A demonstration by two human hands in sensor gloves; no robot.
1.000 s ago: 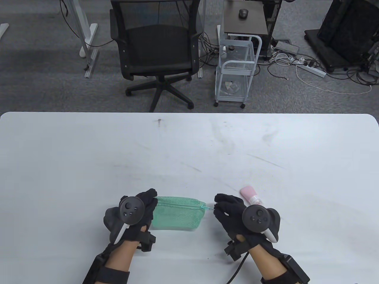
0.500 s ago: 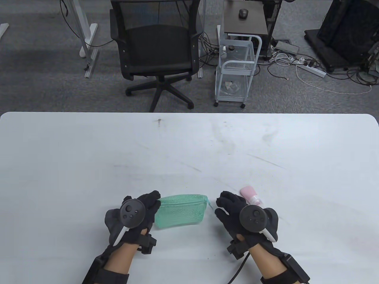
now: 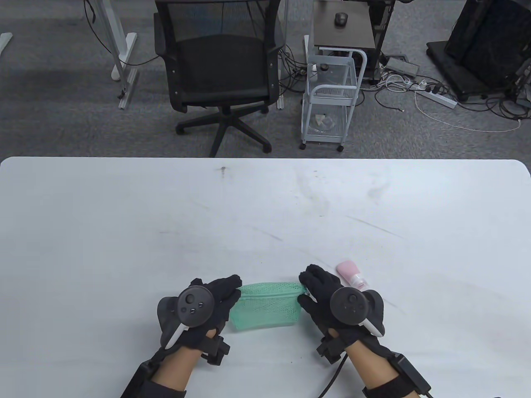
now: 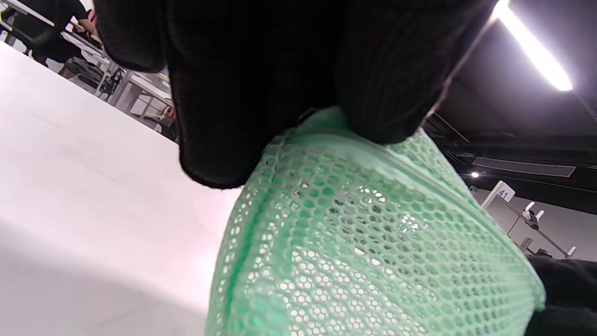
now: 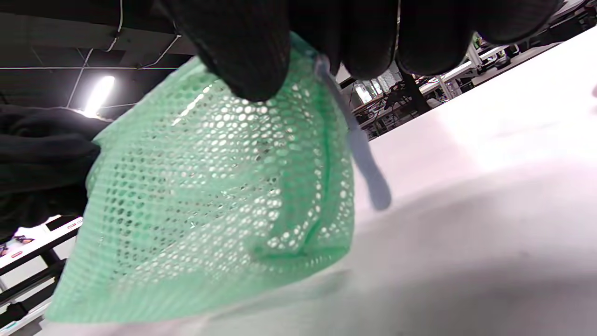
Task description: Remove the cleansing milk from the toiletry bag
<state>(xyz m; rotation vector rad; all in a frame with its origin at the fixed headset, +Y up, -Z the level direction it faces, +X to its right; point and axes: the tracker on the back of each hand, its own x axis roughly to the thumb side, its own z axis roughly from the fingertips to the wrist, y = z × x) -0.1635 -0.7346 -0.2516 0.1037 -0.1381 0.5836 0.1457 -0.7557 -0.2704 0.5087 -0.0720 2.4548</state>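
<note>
The green mesh toiletry bag (image 3: pixel 267 306) stands on the white table near its front edge, between my hands. My left hand (image 3: pixel 224 296) grips the bag's left end; in the left wrist view the fingers (image 4: pixel 224 93) pinch its top edge (image 4: pixel 364 224). My right hand (image 3: pixel 309 286) grips the bag's right top corner; in the right wrist view the fingers (image 5: pixel 242 46) hold the mesh (image 5: pixel 210 196) with the zipper pull (image 5: pixel 359 144) hanging loose. The pink cleansing milk tube (image 3: pixel 351 275) lies on the table just behind my right hand.
The white table (image 3: pixel 265 207) stretches far beyond the bag. Behind it stand a black office chair (image 3: pixel 220 70) and a small white trolley (image 3: pixel 332 99) on the grey carpet.
Both hands and the bag shifted right. My right hand let go of the zipper pull and now grips the bag's right corner. The bag looks more bunched and upright.
</note>
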